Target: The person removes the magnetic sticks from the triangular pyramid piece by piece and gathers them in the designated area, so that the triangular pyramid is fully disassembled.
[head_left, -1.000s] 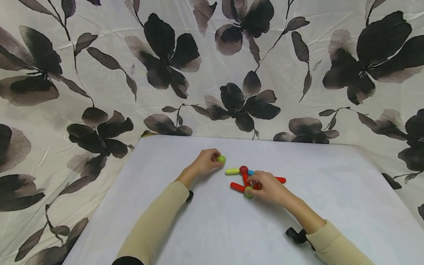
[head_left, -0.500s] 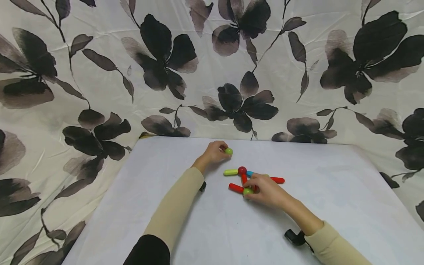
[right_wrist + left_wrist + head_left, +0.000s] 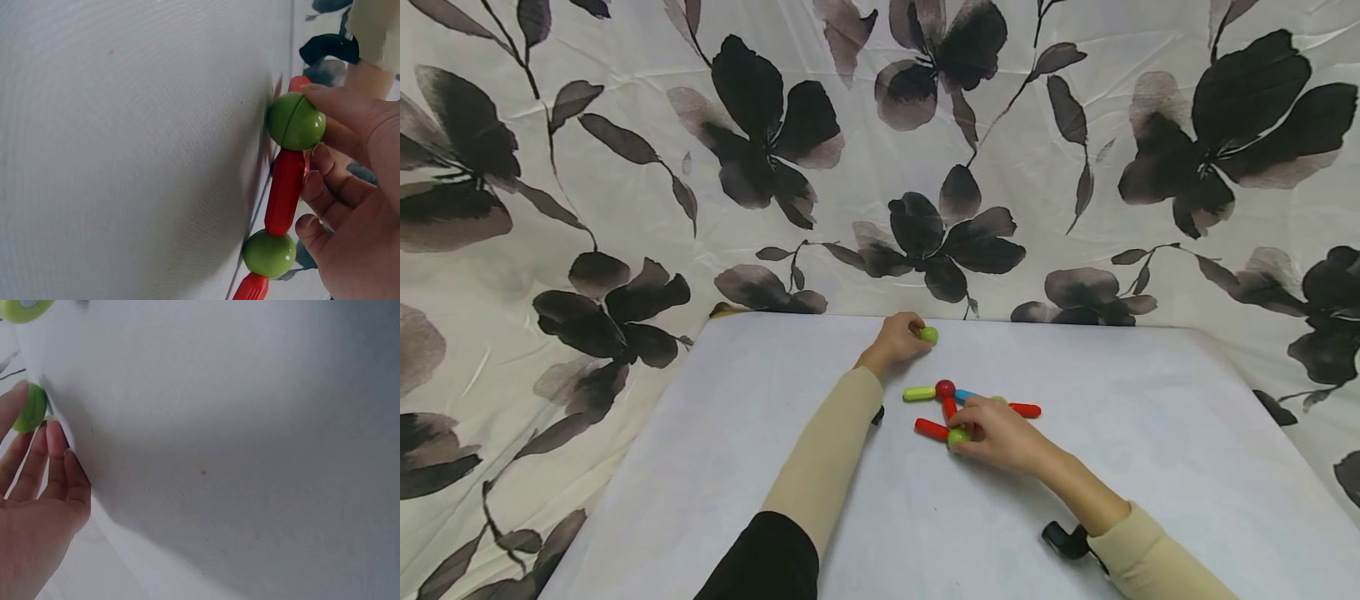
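Near the table's far edge my left hand [image 3: 901, 337] holds a loose green ball [image 3: 929, 335] at its fingertips; the left wrist view shows that ball [image 3: 32, 409] between thumb and fingers. My right hand [image 3: 1003, 433] pinches another green ball [image 3: 958, 438], part of a joined figure of balls and rods lying mid-table. In it, a red ball [image 3: 945, 389] joins a yellow-green rod [image 3: 919, 393], a blue rod [image 3: 966, 395] and a red rod. From the right wrist, a red rod [image 3: 286, 190] links the pinched ball to a second green ball [image 3: 270, 253]. My right hand hides part of the figure.
A white cloth covers the table [image 3: 820, 467]. Behind it and to the left hangs a floral curtain [image 3: 850, 192]. A yellow-green round piece [image 3: 22, 311] with a pale centre shows in the left wrist view's corner.
My left hand has moved right and toward the table's far edge, carrying the loose green ball. My right hand stays at the figure, its fingers still on the green ball.
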`<action>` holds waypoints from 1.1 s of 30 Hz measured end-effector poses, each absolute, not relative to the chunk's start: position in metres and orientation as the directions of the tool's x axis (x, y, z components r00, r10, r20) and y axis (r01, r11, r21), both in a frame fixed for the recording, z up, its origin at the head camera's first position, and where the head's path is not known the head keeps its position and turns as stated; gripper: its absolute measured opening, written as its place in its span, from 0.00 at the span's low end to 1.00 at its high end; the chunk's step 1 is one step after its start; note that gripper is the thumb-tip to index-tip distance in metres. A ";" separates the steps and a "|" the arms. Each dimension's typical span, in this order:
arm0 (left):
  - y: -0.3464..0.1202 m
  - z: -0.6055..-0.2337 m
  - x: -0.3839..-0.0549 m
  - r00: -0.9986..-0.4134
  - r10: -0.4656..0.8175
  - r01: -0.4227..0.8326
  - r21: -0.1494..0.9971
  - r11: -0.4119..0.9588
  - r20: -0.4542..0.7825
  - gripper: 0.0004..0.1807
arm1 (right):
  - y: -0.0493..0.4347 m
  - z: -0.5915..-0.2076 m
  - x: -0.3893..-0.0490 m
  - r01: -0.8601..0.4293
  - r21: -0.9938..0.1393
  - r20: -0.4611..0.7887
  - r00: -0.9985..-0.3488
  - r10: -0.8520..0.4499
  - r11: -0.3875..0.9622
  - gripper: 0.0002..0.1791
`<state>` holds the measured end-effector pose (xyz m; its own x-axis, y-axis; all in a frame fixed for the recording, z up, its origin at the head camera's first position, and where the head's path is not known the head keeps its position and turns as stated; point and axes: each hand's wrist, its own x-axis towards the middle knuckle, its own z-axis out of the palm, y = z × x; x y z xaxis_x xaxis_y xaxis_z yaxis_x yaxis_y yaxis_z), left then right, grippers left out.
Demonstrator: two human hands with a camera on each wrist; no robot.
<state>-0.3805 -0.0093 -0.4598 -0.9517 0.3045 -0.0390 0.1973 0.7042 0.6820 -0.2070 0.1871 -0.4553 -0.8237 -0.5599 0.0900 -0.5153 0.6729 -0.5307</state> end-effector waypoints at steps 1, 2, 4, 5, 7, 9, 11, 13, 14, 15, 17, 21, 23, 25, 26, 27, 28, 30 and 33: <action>-0.009 -0.461 -0.381 -0.953 0.299 0.191 0.682 0.706 -0.044 0.21 | 0.187 -0.455 -0.207 -0.514 -0.533 0.088 -0.824 -0.560 0.672 0.12; -0.009 -0.461 -0.381 -0.954 0.296 0.186 0.682 0.708 -0.047 0.21 | 0.187 -0.455 -0.207 -0.514 -0.535 0.086 -0.823 -0.561 0.671 0.12; -0.010 -0.461 -0.381 -0.955 0.292 0.180 0.679 0.712 -0.053 0.21 | 0.186 -0.455 -0.207 -0.510 -0.539 0.080 -0.823 -0.563 0.670 0.12; -0.010 -0.461 -0.380 -0.954 0.293 0.181 0.675 0.715 -0.054 0.21 | 0.185 -0.455 -0.207 -0.510 -0.541 0.078 -0.822 -0.564 0.669 0.12; -0.012 -0.460 -0.379 -0.954 0.295 0.184 0.665 0.724 -0.058 0.22 | 0.184 -0.455 -0.207 -0.509 -0.544 0.073 -0.821 -0.566 0.667 0.12; -0.015 -0.458 -0.377 -0.952 0.297 0.181 0.654 0.735 -0.069 0.22 | 0.183 -0.455 -0.207 -0.510 -0.545 0.069 -0.818 -0.571 0.665 0.12; -0.018 -0.457 -0.374 -0.949 0.305 0.186 0.638 0.747 -0.081 0.23 | 0.182 -0.455 -0.206 -0.515 -0.542 0.070 -0.815 -0.575 0.664 0.12; -0.023 -0.455 -0.372 -0.943 0.322 0.201 0.624 0.755 -0.087 0.23 | 0.182 -0.455 -0.206 -0.514 -0.540 0.070 -0.817 -0.573 0.667 0.12; -0.025 -0.454 -0.371 -0.938 0.334 0.210 0.620 0.756 -0.089 0.23 | 0.182 -0.455 -0.206 -0.511 -0.536 0.069 -0.819 -0.569 0.671 0.12; -0.028 -0.453 -0.369 -0.933 0.350 0.228 0.614 0.756 -0.084 0.23 | 0.182 -0.455 -0.206 -0.510 -0.533 0.071 -0.822 -0.565 0.675 0.13; -0.034 -0.451 -0.367 -0.921 0.384 0.266 0.609 0.747 -0.069 0.23 | 0.182 -0.454 -0.205 -0.508 -0.524 0.074 -0.827 -0.558 0.684 0.13; -0.047 -0.446 -0.357 -0.885 0.464 0.353 0.607 0.712 -0.029 0.23 | 0.183 -0.454 -0.204 -0.497 -0.509 0.072 -0.838 -0.541 0.703 0.14; -0.053 -0.442 -0.350 -0.860 0.510 0.403 0.602 0.690 -0.009 0.23 | 0.183 -0.455 -0.204 -0.489 -0.510 0.067 -0.842 -0.535 0.708 0.14; -0.058 -0.438 -0.341 -0.830 0.558 0.455 0.592 0.665 0.012 0.23 | 0.184 -0.455 -0.203 -0.485 -0.516 0.063 -0.844 -0.533 0.706 0.13; -0.061 -0.437 -0.337 -0.815 0.579 0.478 0.589 0.652 0.021 0.23 | 0.184 -0.455 -0.203 -0.481 -0.520 0.061 -0.845 -0.531 0.706 0.13; -0.063 -0.435 -0.331 -0.800 0.599 0.498 0.588 0.637 0.030 0.23 | 0.184 -0.454 -0.203 -0.478 -0.524 0.060 -0.847 -0.529 0.705 0.13; -0.065 -0.434 -0.326 -0.785 0.618 0.517 0.589 0.621 0.038 0.22 | 0.185 -0.454 -0.202 -0.474 -0.527 0.058 -0.848 -0.526 0.706 0.14; -0.068 -0.432 -0.316 -0.755 0.654 0.549 0.592 0.590 0.049 0.21 | 0.185 -0.452 -0.202 -0.470 -0.530 0.059 -0.851 -0.522 0.706 0.14; -0.071 -0.431 -0.300 -0.710 0.702 0.582 0.604 0.544 0.052 0.18 | 0.185 -0.451 -0.203 -0.476 -0.526 0.069 -0.849 -0.523 0.705 0.15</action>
<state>-0.2998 -0.0711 -0.4312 -0.7101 0.7022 0.0521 0.5824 0.5442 0.6039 -0.2026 0.1848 -0.4508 -0.8495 -0.5232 0.0687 -0.4764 0.7046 -0.5259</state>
